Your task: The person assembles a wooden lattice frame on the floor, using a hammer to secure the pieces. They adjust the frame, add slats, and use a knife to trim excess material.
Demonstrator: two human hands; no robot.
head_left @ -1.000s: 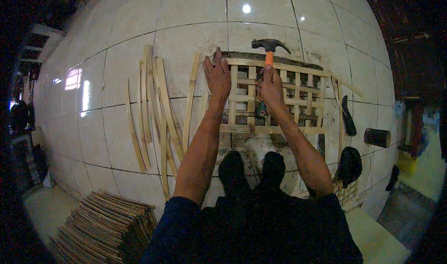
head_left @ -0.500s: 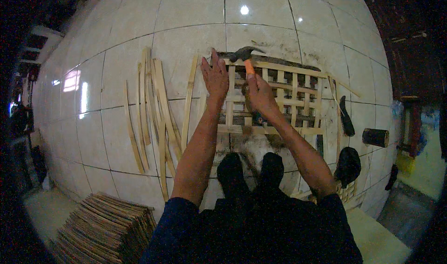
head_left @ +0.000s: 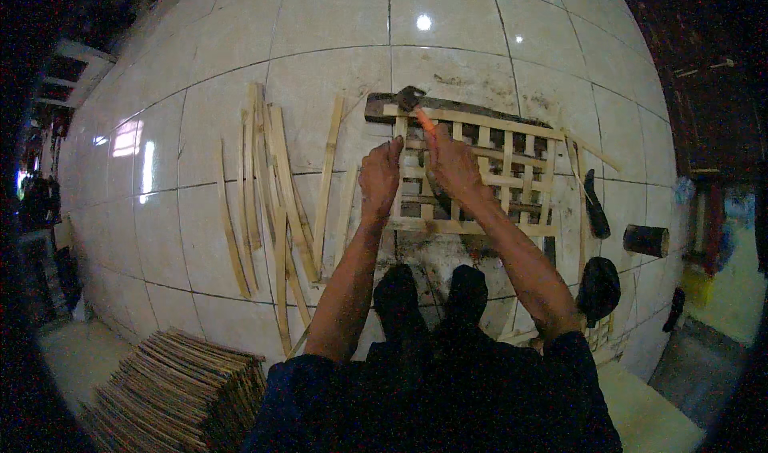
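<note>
A hammer with an orange handle (head_left: 426,123) and a dark claw head is in my right hand (head_left: 456,169), its fingers wrapped round the grip. The head rests over the far left corner of a woven bamboo lattice (head_left: 502,178), at a dark wooden bar (head_left: 480,111) along its far edge. My left hand (head_left: 381,177) is closed at the lattice's left side strip, thumb and fingers together. What it pinches, if anything, is too small to make out. My right hand and forearm hide part of the lattice.
Loose bamboo strips (head_left: 278,189) lie on the tiled floor to the left. A stack of thin strips (head_left: 172,397) is at lower left. On the right are a dark cylinder (head_left: 646,240), a dark curved object (head_left: 595,205) and a black bundle (head_left: 599,291). My feet (head_left: 430,297) stand before the lattice.
My left hand has drawn back toward me from the lattice's far left corner, and its spread fingers have closed. The hammer head has shifted slightly left and turned, still in my right hand.
</note>
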